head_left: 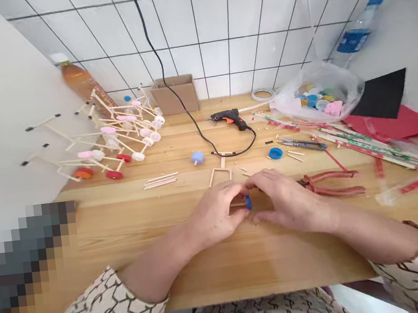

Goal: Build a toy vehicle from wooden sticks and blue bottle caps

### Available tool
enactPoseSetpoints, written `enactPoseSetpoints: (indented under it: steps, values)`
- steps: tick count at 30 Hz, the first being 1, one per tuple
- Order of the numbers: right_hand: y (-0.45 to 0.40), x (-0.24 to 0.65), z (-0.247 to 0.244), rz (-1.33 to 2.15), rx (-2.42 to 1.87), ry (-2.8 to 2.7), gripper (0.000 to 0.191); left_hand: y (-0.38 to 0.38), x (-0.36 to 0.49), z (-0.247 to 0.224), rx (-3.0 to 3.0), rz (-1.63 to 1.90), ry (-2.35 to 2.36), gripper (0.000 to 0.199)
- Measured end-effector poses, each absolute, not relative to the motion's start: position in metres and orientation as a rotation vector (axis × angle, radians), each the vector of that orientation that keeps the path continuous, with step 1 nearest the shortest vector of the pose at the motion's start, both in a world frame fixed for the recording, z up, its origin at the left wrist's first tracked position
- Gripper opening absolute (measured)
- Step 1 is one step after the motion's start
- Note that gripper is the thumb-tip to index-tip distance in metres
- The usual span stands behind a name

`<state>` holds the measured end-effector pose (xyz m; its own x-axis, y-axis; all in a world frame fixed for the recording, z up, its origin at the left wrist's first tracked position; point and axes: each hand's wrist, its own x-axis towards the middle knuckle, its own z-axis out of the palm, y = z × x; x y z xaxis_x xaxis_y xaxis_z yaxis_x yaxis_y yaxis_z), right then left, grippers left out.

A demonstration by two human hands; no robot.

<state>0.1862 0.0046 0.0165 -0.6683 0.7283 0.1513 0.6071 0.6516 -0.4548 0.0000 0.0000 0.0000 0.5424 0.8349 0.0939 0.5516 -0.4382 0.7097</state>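
A small blue bottle cap stands on edge between my hands, with a thin wooden stick running left from it. My left hand pinches the cap's rim between thumb and fingertips. Curved around the cap's other side is my right hand, its thumb and fingers apart and its fingertips close to those of the left; I see nothing in its grasp. Just beyond my hands lies a small stick frame, partly hidden by my left hand. Red-handled pliers lie beside my right hand.
Stick models with cap wheels stand at left by an orange drink bottle. Farther back are a cardboard box and a corded glue gun. Right: snips, a bag of caps, packaged sticks. Loose sticks lie left.
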Motion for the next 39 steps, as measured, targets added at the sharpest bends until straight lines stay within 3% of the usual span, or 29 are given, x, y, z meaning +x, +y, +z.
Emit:
enactPoseSetpoints:
  steps: [14, 24, 30, 39]
  values:
    - [0.002, 0.178, 0.0, 0.553, -1.075, -2.433, 0.03, -0.001, -0.005, 0.004, 2.289, 0.577, 1.05, 0.027]
    - [0.001, 0.179, -0.002, 0.535, -1.014, -2.42, 0.034, -0.003, -0.004, 0.005, 2.305, 0.597, 1.132, 0.027]
    - [0.001, 0.179, 0.001, 0.548, -1.051, -2.441, 0.035, -0.002, -0.01, 0.009, 2.414, 0.583, 1.189, 0.01]
    - [0.001, 0.178, 0.001, 0.539, -1.048, -2.45, 0.034, -0.002, -0.008, 0.003, 2.56, 0.459, 1.166, 0.012]
